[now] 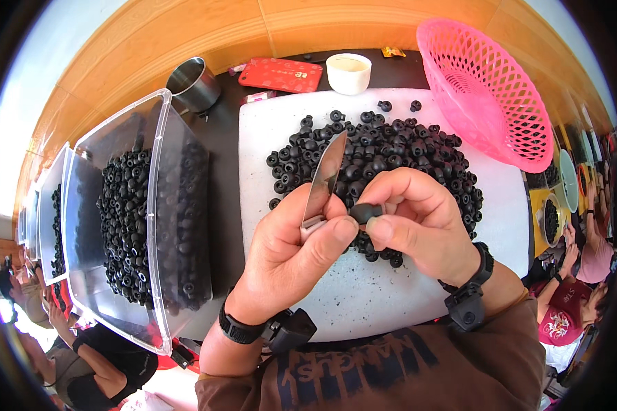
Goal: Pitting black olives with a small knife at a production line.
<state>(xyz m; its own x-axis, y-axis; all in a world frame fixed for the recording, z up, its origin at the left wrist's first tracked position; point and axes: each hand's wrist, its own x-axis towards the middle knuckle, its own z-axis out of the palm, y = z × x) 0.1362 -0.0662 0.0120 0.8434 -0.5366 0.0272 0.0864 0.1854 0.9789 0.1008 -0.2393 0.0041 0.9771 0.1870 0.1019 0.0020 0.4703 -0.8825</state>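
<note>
- Your left hand is clamped on a small knife, blade pointing up and away from you, thumb pressed near the base of the blade
- Your right hand is closed on one small black rubber piece, pinched between thumb and fingertips just beside the blade, above the near part of the white board
- The step in hand looks like trimming this single piece: knife and piece are close together, though whether the edge touches it is hard to tell
- The heap of black pieces lies on the board beyond your hands; a clear bin with more of them stands tilted at your left on the dark bench
- A pink basket leans at the board's far right corner; a white cup and a metal cup stand behind
- The next move, as I judge it, calls for a firm pinch and a short, controlled cut, with your right thumb kept clear of the edge
</note>
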